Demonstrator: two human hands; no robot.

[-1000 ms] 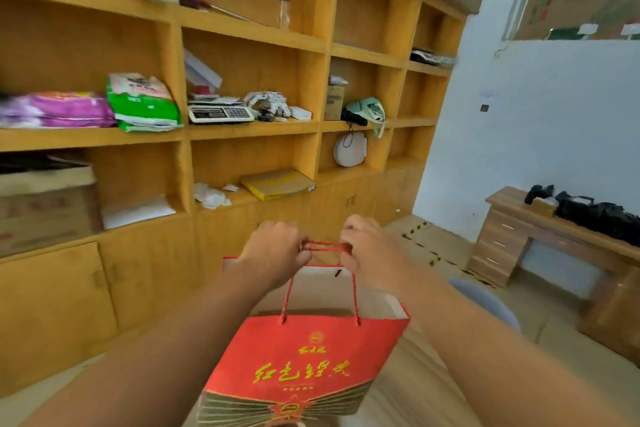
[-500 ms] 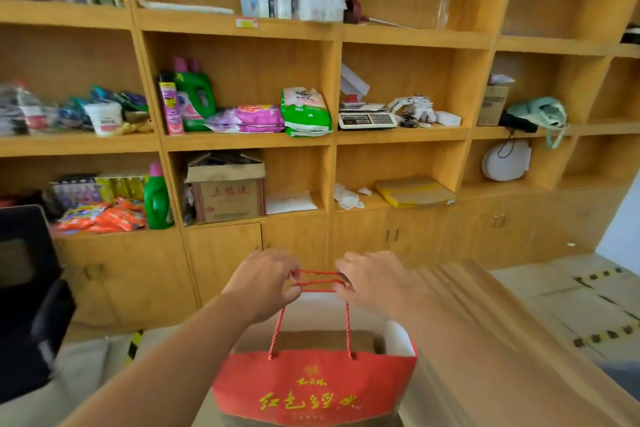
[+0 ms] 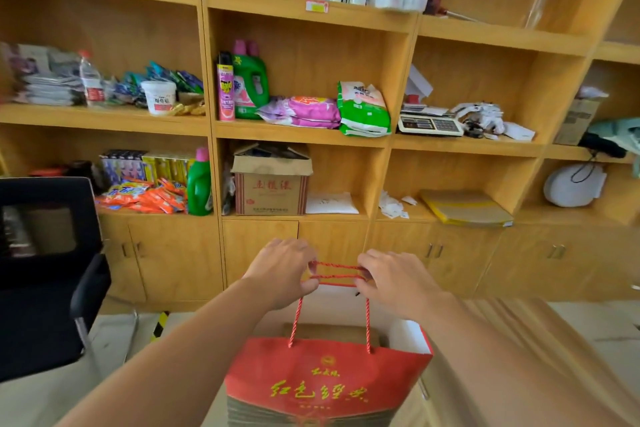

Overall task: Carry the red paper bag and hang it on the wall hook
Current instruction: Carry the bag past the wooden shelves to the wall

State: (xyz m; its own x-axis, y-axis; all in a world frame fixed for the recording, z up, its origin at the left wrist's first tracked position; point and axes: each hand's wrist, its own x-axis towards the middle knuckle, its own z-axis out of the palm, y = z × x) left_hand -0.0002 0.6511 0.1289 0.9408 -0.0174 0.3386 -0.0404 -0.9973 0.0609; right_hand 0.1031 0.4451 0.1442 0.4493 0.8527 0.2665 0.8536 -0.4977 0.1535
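The red paper bag (image 3: 327, 383) with gold characters hangs in front of me at the bottom centre, its mouth open and a brown box inside. Its red cord handles (image 3: 337, 276) stretch taut between my two hands. My left hand (image 3: 282, 272) is shut on the cords' left end and my right hand (image 3: 393, 279) is shut on their right end, both at chest height before the shelves. No wall hook is in view.
A wide wooden shelf unit (image 3: 301, 135) with cupboard doors below fills the view, stocked with detergent bottles, packets, a cardboard box (image 3: 272, 184) and a scale (image 3: 429, 124). A black office chair (image 3: 45, 270) stands at the left. Pale floor lies at the lower left.
The view has swung left along the shelves: the white wall and desk at the right are gone, the black chair has appeared. Both hands keep the bag's cords, spread slightly wider.
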